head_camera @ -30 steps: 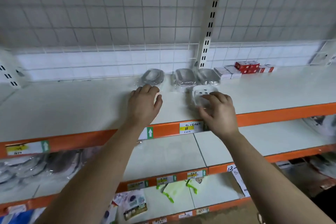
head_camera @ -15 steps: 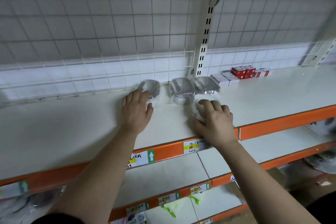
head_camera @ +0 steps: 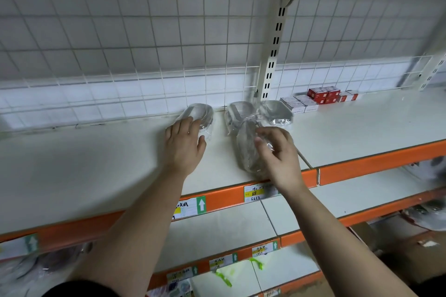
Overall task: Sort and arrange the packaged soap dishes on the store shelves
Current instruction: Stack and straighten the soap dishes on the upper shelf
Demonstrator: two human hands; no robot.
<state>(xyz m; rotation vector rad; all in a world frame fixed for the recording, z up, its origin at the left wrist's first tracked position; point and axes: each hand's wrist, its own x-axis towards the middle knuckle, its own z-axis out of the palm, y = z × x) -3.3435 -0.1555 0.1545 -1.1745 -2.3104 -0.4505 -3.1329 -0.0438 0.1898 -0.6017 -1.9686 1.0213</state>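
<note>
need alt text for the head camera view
A person's right hand grips a plastic-wrapped soap dish at the front of a cream shelf, while the left hand rests on another wrapped dish. Two more wrapped dishes sit behind.

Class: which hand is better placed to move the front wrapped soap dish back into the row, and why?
The right hand: it pinches the front soap dish, just ahead of the middle back dish. The left hand rests on the leftmost dish, off to the side.
</note>
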